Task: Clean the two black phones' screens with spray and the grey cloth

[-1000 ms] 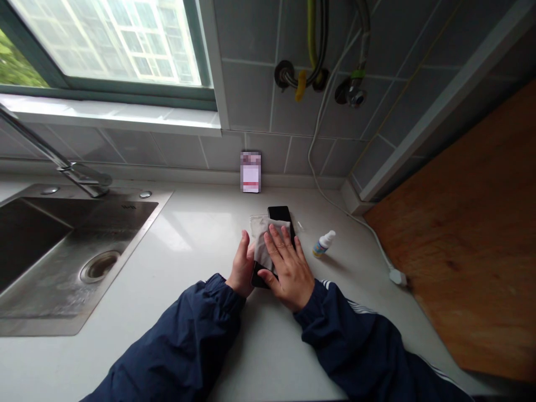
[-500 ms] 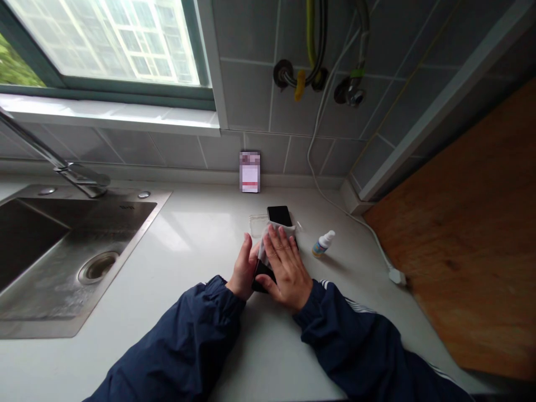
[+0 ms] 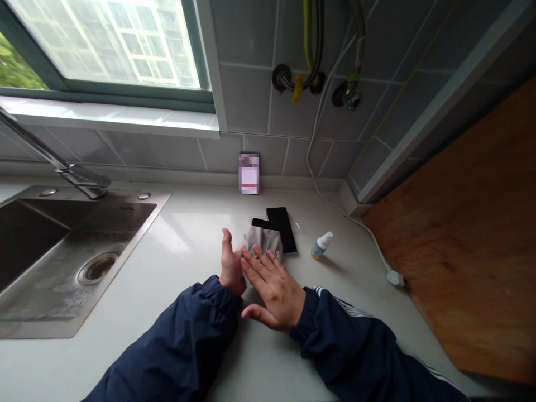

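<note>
Head-worn view, angled down. Landmark for everything: a slim black glass smartphone (image 3: 283,229), lying flat on a white stone countertop (image 3: 184,245). Touching its left edge, a crumpled grey cloth wipe (image 3: 262,241), with a second black slab (image 3: 263,224) poking out of the top of the cloth (probably another phone, but too wrapped up to swear to it). Left hand (image 3: 231,263) just left of the smartphone, turned on edge, thumb up, fingers mostly hidden against the cloth; open or gripping, can't tell. Right hand (image 3: 272,293) just below the smartphone, open and flat, fingers spread and resting on the cloth, no grip. Navy jacket sleeves (image 3: 176,340) on both arms. Just right of the smartphone, a small white spray bottle (image 3: 321,245) with a blue-and-yellow label. Beyond the smartphone, a pixelated card (image 3: 248,174) against grey wall tiles (image 3: 247,95). Well left, a stainless steel sink (image 3: 96,206); well right, a plain wooden board (image 3: 460,234).
</note>
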The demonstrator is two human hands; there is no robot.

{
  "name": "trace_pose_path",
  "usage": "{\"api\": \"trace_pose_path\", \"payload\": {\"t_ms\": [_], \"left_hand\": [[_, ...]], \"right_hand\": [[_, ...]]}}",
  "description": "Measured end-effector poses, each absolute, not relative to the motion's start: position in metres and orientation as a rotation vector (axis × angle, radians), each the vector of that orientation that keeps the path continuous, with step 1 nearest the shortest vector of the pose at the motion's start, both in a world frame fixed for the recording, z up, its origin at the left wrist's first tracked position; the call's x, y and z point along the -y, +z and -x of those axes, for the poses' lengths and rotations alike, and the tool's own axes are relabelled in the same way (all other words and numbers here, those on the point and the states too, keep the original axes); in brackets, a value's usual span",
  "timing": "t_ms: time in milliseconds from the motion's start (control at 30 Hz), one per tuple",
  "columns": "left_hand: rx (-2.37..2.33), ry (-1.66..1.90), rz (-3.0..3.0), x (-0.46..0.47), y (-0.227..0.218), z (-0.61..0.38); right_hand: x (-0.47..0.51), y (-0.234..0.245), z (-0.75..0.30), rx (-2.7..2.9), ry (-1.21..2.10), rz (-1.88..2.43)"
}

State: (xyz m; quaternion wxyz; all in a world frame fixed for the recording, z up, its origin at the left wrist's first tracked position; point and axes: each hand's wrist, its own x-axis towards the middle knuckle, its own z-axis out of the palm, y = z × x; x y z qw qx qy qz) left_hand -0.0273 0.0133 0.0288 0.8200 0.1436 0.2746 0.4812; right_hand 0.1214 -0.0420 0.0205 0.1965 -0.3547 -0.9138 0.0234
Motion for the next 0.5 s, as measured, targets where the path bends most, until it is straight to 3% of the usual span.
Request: {"api": "trace_pose_path", "payload": {"t_ms": [500], "left_hand": [[-0.56, 1.169, -0.369, -0.024, 0.056, 0.035]], "right_hand": [[0.048, 0.026, -0.116, 2.61, 0.201, 0.852]]}}
